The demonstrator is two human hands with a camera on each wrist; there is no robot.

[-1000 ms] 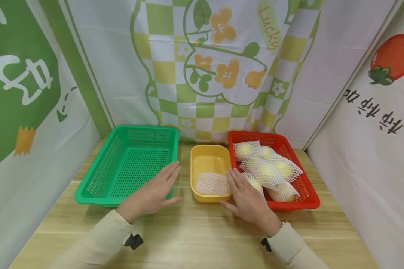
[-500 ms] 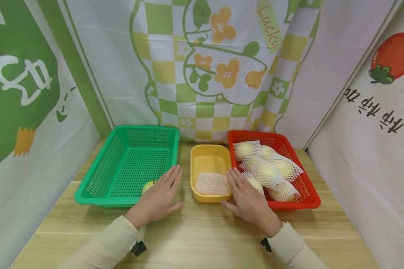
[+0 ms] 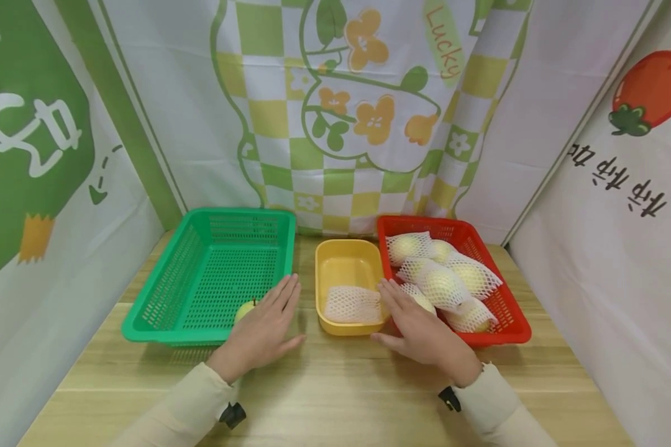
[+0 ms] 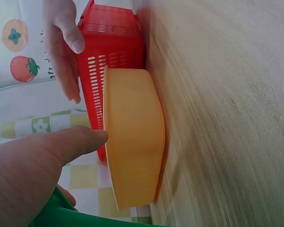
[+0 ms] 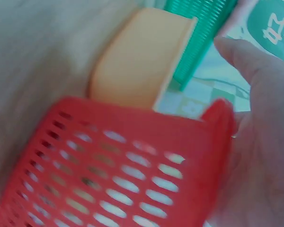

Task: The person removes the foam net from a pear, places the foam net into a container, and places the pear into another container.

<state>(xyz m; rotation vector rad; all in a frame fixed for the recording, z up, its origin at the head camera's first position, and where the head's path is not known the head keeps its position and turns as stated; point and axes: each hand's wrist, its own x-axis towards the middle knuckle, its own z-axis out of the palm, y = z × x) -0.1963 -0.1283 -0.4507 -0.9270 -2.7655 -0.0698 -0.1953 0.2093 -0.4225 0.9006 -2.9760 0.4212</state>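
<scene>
My left hand (image 3: 265,326) lies flat with straight fingers over the front right corner of the green basket (image 3: 168,267). Beside it in the basket, a yellow-green round fruit (image 3: 244,310) with a dark stem is partly hidden by the hand. My right hand (image 3: 422,332), its fingers extended, is over the front left rim of the red basket (image 3: 506,338), fingertips near the yellow bin's right edge. Several pale fruits in white foam nets (image 3: 443,287) fill the red basket. One loose foam net (image 3: 351,304) lies in the yellow bin (image 3: 346,248). Neither hand holds anything.
The yellow bin stands between the two baskets on a wood-grain table (image 3: 324,397). A checked curtain (image 3: 335,180) hangs close behind them. Printed white sheets close in the left and right sides.
My left hand has shifted slightly right, bringing the fruit in the green basket into sight. The right hand has lately moved a little to the right, and the head view has shifted slightly.
</scene>
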